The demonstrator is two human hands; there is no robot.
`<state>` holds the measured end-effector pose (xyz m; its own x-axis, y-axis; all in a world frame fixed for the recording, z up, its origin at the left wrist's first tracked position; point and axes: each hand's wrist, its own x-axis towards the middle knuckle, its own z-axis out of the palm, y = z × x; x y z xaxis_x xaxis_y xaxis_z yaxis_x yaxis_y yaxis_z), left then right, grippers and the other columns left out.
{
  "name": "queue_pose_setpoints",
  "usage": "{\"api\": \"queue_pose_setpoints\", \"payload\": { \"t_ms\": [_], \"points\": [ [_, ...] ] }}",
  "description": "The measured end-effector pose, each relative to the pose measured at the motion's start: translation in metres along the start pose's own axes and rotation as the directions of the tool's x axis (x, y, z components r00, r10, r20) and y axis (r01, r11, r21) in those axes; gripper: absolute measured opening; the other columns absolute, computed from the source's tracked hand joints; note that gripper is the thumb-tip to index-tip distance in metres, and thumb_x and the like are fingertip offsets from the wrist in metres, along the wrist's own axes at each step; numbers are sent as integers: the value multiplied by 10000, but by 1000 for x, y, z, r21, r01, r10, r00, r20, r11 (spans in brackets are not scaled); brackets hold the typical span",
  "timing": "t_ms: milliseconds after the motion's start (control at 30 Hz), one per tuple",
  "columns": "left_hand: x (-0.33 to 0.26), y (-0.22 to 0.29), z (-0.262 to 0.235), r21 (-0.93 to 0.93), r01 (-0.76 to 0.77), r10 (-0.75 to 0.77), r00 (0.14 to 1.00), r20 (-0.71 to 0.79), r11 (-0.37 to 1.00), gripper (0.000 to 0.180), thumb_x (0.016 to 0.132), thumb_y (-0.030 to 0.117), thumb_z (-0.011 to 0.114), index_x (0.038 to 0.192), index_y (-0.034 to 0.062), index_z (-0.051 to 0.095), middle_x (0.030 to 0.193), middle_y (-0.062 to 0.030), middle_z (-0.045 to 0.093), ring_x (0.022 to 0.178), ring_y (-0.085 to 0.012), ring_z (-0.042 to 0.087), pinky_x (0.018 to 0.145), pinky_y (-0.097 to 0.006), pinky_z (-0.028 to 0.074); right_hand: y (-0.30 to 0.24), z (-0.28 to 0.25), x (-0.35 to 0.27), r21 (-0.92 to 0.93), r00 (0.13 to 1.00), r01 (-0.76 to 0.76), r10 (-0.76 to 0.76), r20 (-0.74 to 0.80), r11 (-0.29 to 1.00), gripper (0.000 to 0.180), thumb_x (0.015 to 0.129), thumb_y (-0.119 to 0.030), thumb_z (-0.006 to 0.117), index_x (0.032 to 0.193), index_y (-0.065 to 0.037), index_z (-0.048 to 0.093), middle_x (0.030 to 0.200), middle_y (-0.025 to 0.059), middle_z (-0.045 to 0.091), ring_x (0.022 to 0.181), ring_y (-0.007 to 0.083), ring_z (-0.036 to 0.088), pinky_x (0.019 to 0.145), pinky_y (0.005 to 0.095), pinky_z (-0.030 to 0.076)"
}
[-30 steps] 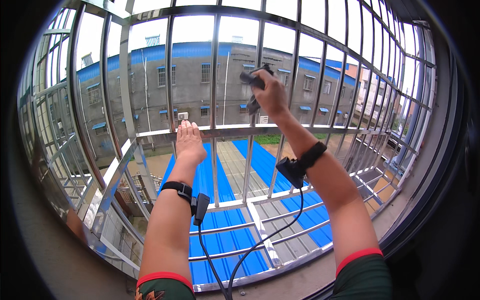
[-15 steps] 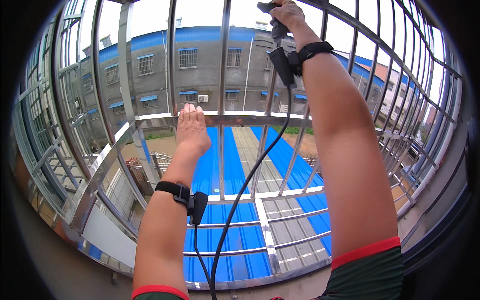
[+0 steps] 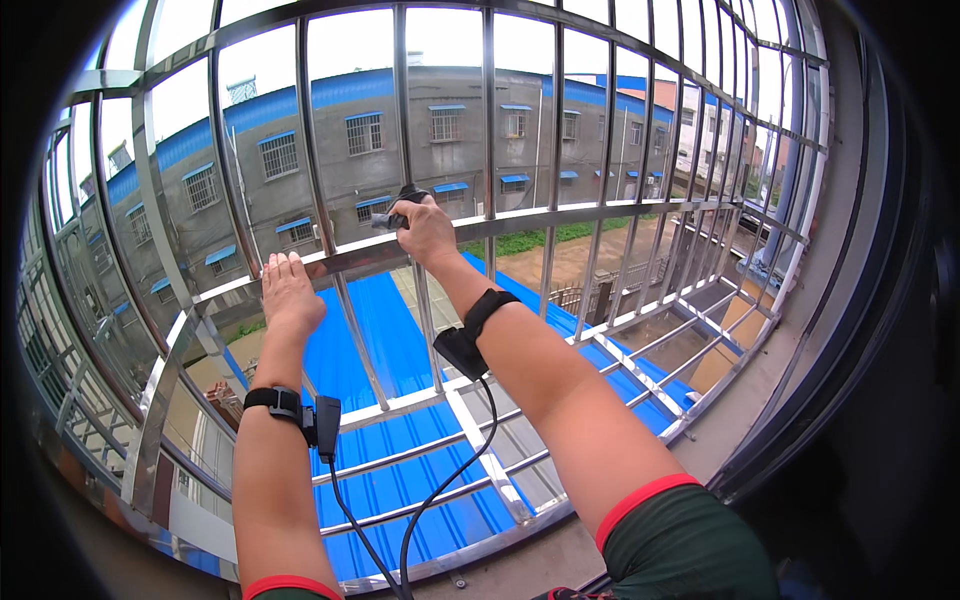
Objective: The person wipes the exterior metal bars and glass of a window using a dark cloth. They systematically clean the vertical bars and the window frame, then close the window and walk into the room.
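My right hand [image 3: 428,232] grips a dark grey cloth [image 3: 388,221], bunched around the foot of a vertical metal bar [image 3: 402,110]. It is just above the shiny horizontal rail [image 3: 350,256] of a window cage. Part of the cloth is hidden behind the fingers. To the left, my left hand [image 3: 290,293] lies on the same rail with its fingers stretched out and nothing in it. Each wrist carries a black strap with a small box and a cable.
Metal bars surround me on the left, front and right, with lower crossbars [image 3: 430,500] near my arms. Past them lie a blue corrugated roof [image 3: 385,330] and a grey building [image 3: 345,165] with barred windows. A dark window frame [image 3: 800,410] stands at the right.
My right hand has come down from high on the bars to the horizontal rail, still holding the cloth. The view has turned right. My left hand stays on the rail.
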<state>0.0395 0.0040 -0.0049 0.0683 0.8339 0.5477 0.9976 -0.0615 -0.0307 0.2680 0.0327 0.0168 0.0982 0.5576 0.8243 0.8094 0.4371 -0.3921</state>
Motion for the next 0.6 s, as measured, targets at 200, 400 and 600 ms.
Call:
{"api": "queue_pose_setpoints", "payload": {
  "t_ms": [200,400,600],
  "points": [
    [0,11,0,16,-22,22,1000,9,1000,669,827,151,489,1418,-32,237,1489,-212,258,1428,-316,167,1176,-395,106,12,-11,-10,-66,998,63,-65,-26,996,229,729,-96,608,927,-172,695,978,172,582,896,372,604,794,439,506],
    [1,-5,21,16,-28,29,991,-128,999,711,771,157,519,1403,-38,259,1466,-210,292,1413,-330,193,1171,-414,120,16,-83,-10,26,967,229,-224,-118,973,263,708,-30,636,945,-131,684,849,162,615,832,344,631,736,386,505],
    [1,-1,20,65,-3,11,992,-125,998,704,780,174,514,1402,-38,262,1474,-211,282,1418,-327,183,1171,-413,128,42,-150,115,-139,883,101,-154,-444,985,306,769,-110,686,1066,-174,641,1005,197,605,913,391,614,776,449,506]
  ]
}}
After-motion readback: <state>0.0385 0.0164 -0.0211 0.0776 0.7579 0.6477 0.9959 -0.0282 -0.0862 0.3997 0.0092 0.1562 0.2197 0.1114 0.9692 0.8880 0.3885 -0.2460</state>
